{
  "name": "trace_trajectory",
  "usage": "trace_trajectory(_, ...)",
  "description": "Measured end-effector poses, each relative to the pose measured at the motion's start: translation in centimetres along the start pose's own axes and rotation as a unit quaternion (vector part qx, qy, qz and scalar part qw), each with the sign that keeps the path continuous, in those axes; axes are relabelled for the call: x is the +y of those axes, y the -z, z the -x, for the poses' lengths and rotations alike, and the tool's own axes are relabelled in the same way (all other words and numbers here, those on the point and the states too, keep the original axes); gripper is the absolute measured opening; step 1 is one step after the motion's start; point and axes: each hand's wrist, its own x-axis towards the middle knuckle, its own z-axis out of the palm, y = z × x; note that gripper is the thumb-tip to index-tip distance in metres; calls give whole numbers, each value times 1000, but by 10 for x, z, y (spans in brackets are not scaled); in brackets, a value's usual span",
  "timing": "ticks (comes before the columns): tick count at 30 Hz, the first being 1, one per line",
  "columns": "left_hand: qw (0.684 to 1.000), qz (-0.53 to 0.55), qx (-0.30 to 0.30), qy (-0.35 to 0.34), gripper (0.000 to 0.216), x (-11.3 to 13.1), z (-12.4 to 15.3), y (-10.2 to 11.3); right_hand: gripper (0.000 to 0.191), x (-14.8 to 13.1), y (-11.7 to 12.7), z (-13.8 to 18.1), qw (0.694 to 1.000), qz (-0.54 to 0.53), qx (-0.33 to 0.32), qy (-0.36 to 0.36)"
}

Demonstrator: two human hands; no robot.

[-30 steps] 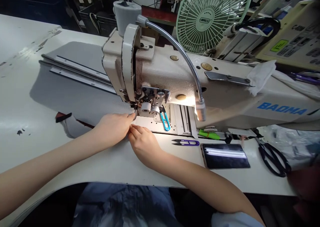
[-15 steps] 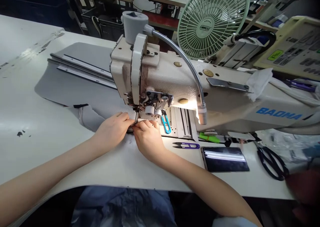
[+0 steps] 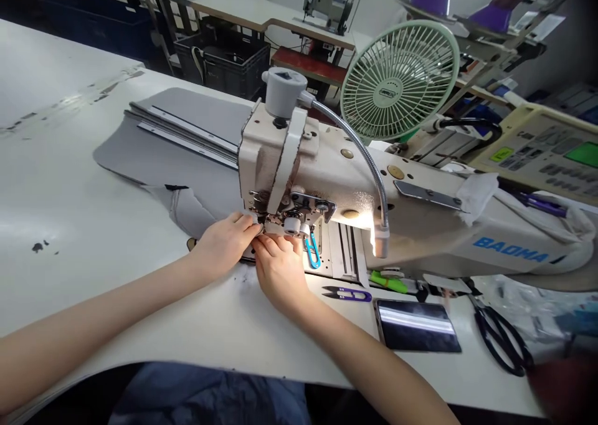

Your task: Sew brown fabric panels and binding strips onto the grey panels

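A grey piece of fabric [image 3: 187, 148] with two pale strips across it lies on the table and runs under the head of a sewing machine [image 3: 317, 151]. At the near edge of this fabric, just beside the needle area, my left hand [image 3: 228, 244] has its fingers closed on the material. Right next to it, my right hand [image 3: 280, 266] is closed on the same edge, its fingertips curled in and partly hidden under the machine head. The needle itself cannot be made out. Blue thread snips [image 3: 313, 250] lie on the machine bed, close to my right fingers.
On the right of the table lie purple thread snips [image 3: 348, 293], a phone [image 3: 418, 326], black-handled scissors [image 3: 502, 341] and a green-handled tool [image 3: 387, 281]. A lamp on a bent neck [image 3: 380, 241] shines over the bed. Behind stands a green fan [image 3: 397, 79].
The camera view has tilted up, so the whole scene sits lower in the picture. Both hands stay at the machine head on the fabric edge; the fabric has barely shifted.
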Motion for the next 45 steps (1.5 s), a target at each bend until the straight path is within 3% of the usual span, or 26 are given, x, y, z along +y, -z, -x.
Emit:
trace_trajectory(15,999,-20,-35,-3,41,14,5,3,27,5,2,1,999,-35,28,8)
trace_trajectory(30,994,-10,85,-61,26,2,2,0,28,7,4,-3,995,-71,63,24)
trace_trajectory(34,995,9,78,-68,21,-20,-12,12,30,13,4,-4,994,-61,64,57)
trace_trajectory(38,997,18,78,13,29,-61,-30,24,31,22,3,-6,992,-29,67,99)
trace_trajectory(41,995,-1,78,56,46,-85,-35,15,29,27,1,-9,989,-16,86,117)
trace_trajectory(45,997,1,50,63,57,-98,-34,-6,28,32,-1,-10,986,-13,93,134)
